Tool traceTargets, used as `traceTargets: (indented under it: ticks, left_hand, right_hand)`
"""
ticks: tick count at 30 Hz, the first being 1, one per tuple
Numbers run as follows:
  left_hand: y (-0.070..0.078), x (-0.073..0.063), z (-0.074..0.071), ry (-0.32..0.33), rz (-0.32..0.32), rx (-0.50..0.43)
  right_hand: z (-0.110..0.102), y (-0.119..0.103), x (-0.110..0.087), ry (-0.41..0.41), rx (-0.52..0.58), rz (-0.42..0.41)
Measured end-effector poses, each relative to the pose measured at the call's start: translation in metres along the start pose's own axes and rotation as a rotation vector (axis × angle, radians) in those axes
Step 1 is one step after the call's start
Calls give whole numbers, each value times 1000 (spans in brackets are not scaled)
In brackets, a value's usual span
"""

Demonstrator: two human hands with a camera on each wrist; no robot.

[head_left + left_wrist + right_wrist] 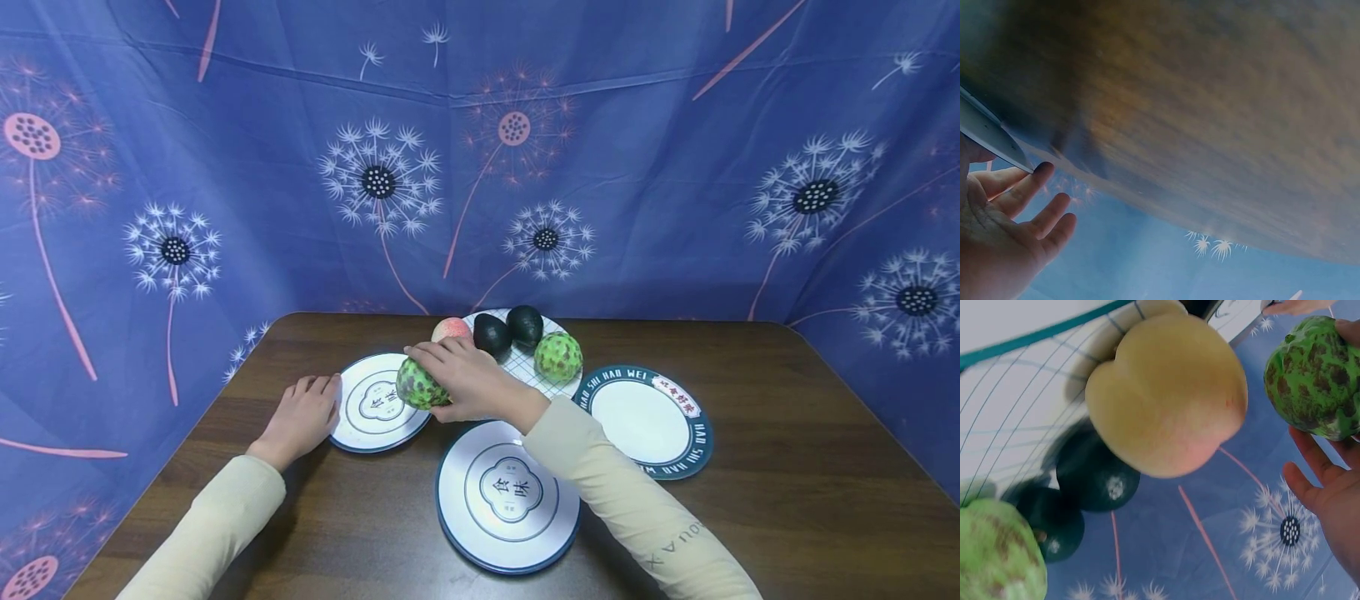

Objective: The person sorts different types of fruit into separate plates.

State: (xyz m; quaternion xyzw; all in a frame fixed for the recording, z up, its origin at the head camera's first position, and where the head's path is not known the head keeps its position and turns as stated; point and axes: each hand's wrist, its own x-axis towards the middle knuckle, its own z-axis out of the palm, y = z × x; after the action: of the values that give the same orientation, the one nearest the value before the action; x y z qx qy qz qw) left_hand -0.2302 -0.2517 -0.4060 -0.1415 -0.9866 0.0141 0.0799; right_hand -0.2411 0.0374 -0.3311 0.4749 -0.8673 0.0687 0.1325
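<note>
My right hand (468, 379) grips a green, brown-spotted custard apple (422, 384) above the right part of the left small plate (381, 432), a white plate with a blue rim. In the right wrist view, fingers and thumb are around the custard apple (1313, 378). My left hand (302, 414) rests at this plate's left edge, fingertips at the rim. The left wrist view shows its loosely bent fingers beside the plate edge (997, 140). A grid-patterned plate (525, 367) at the back holds a peach (452, 328), two dark avocados (492, 336) and another custard apple (558, 357).
A larger white plate (510, 533) with a blue rim sits at the front centre, partly under my right forearm. To the right lies a white plate with a green lettered rim (701, 437). A blue dandelion-print cloth (637, 150) hangs behind the wooden table (810, 467).
</note>
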Motion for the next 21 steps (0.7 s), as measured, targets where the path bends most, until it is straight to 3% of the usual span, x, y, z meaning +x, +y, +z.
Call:
traceTargets:
  ticks: [12, 21]
  left_hand:
    - [0, 0, -1, 24, 11, 7]
    - [-1, -1, 0, 36, 22, 5]
  right_hand:
    - [21, -11, 19, -141, 28, 27]
    - [32, -21, 34, -194, 50, 14]
